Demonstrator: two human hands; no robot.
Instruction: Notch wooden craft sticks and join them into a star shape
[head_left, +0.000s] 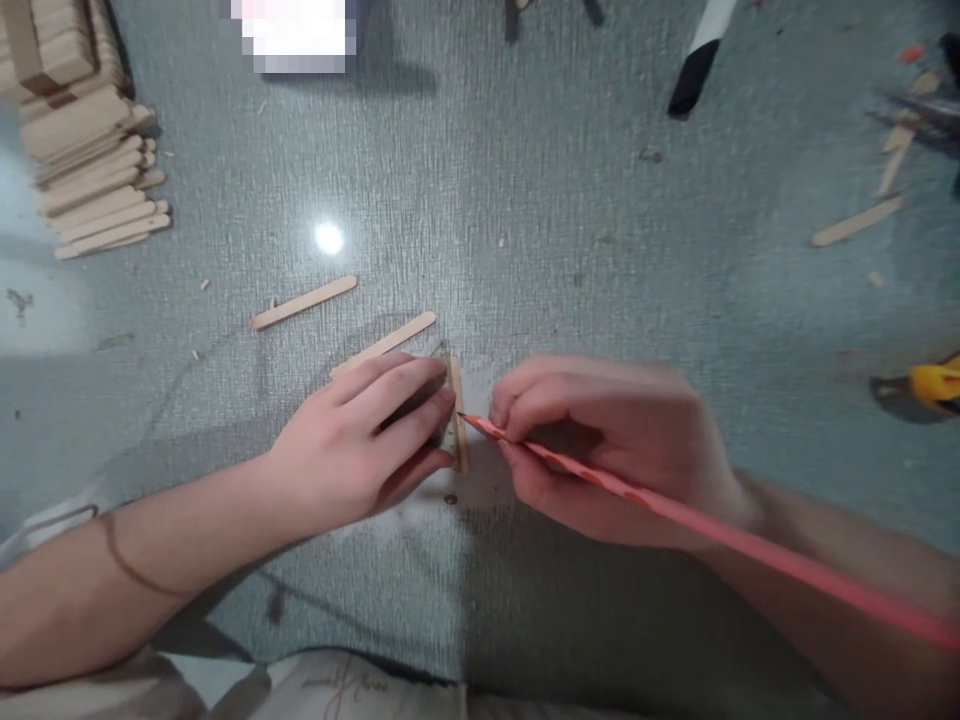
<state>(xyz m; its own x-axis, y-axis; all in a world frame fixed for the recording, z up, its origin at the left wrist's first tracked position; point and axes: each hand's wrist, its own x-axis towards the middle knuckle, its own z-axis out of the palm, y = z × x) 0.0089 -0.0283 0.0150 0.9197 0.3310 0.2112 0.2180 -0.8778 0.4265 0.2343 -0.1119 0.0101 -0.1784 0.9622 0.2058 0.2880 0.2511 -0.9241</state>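
My right hand [607, 450] pinches a pink-red pencil [720, 530], its dark tip meeting a craft stick [459, 430] that lies upright in the view. My left hand [367, 430] bends over a small clear ruler [448, 440] beside that stick, fingertips holding it down at the stick's left edge. Most of the ruler is hidden under the fingers. Just beyond my left hand lies a second craft stick [394, 338], its lower end close to the knuckles. Farther left rests another craft stick [304, 303].
A pile of craft sticks [97, 190] with a banded bundle [52, 50] fills the far left. At the far right are loose stick pieces [859, 220] and a yellow-and-black tool [934, 385]. A white-and-black pen-like object [701, 65] lies at the top.
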